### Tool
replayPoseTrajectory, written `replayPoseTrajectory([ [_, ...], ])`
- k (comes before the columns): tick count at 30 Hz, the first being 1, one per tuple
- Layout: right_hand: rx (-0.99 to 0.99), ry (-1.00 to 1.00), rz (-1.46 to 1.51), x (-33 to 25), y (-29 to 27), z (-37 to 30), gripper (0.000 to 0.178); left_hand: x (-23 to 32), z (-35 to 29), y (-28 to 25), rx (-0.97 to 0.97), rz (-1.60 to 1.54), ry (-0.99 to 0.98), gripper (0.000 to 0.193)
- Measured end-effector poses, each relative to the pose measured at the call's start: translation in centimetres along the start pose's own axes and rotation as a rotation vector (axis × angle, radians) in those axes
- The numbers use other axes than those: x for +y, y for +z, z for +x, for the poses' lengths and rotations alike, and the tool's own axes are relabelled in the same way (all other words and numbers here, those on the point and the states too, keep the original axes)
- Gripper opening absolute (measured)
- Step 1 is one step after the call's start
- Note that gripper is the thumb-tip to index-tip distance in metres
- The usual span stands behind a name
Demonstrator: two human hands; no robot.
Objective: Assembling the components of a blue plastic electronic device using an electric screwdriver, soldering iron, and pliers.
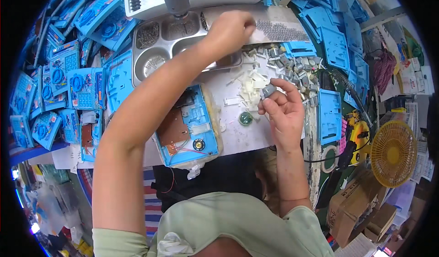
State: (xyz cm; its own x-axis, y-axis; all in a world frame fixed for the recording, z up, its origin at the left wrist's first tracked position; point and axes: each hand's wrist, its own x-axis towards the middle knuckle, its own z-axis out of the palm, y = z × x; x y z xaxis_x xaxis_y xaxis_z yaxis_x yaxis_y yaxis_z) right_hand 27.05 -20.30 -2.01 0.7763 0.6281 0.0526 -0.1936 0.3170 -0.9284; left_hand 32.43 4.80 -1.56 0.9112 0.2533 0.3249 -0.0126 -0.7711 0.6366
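Between the thumb and fingers of my right hand [286, 113] is a small grey cylindrical motor [269, 90], held above the white table. My left hand [231, 31] reaches far forward, its fingers curled at the left side of a board covered with small metal parts [281, 31]. Whatever those fingertips may pinch is hidden. Below my left forearm, an opened blue plastic housing [197, 115] lies on a padded base, with a brown circuit board [173, 131], a small round speaker [199, 144] and thin wires inside. Cream plastic pieces [251, 90] and several more motors [304, 76] are heaped near my right hand.
A compartmented metal tray [137, 65] holding screws and small parts stands behind my left forearm. Printed blue housings [87, 88] pile up at the left; blue shells [330, 115] line the right side. A round green container [245, 118] sits mid-table. A yellow fan [393, 154] stands at right.
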Motion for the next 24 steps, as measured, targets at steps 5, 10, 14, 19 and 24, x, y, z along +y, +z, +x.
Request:
replayPoseTrajectory([
  [5,0.048,0.006,-0.005,-0.7,-0.5,-0.7,0.047,-4.4,4.6,3.5,-0.022,0.133,-0.056,0.02],
  [10,0.096,-0.009,-0.038,-0.7,-2.9,-1.5,0.047,-3.4,4.5,4.5,-0.01,0.17,-0.025,0.019],
  [14,0.114,-0.022,-0.08,-0.9,-2.9,-1.3,0.047,-4.2,4.4,4.9,0.079,0.152,-0.066,0.021],
  [19,0.039,0.04,-0.237,-1.4,-2.7,-1.1,0.045,-4.7,5.2,6.5,0.287,0.033,-0.174,0.026],
  [24,-0.095,0.13,-0.415,-1.7,-3.5,-1.1,0.041,-3.0,4.8,5.0,0.288,0.127,-0.004,0.02],
])
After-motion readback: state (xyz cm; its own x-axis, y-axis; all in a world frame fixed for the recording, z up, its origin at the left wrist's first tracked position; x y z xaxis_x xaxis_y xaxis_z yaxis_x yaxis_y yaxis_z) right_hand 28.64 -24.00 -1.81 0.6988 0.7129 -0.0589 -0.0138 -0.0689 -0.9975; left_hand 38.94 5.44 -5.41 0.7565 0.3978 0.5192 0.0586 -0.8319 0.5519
